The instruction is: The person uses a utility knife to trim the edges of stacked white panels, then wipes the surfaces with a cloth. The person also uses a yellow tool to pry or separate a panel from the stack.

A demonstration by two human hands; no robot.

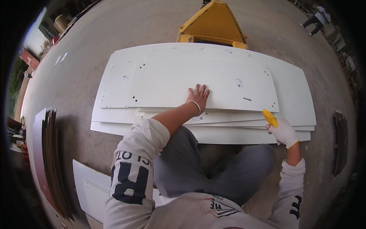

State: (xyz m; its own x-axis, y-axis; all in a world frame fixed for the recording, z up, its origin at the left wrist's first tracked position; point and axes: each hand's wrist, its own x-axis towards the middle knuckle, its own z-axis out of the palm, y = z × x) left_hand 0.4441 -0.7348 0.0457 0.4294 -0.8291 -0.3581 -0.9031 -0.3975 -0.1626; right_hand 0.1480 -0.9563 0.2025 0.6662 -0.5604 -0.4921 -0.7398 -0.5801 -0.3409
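My bare left hand (199, 97) lies flat with its fingers spread on the top white panel (175, 82), near the panel's front edge. That panel has small dark holes towards its corners and a printed label (239, 83). My right hand (284, 133), in a white knit glove, is closed around a yellow air blow gun (269, 117). Its thin metal nozzle bends at the tip and points left over the panel's right front part. Larger white panels (293, 91) are stacked unevenly underneath. No hose shows on the blow gun.
Beyond the stack stands a yellow pallet jack (211, 23). Dark boards (53, 164) stand on edge at the left, and others (340, 143) at the far right. Another white panel (91, 187) lies near my left side. A person (318, 20) is far off at the upper right.
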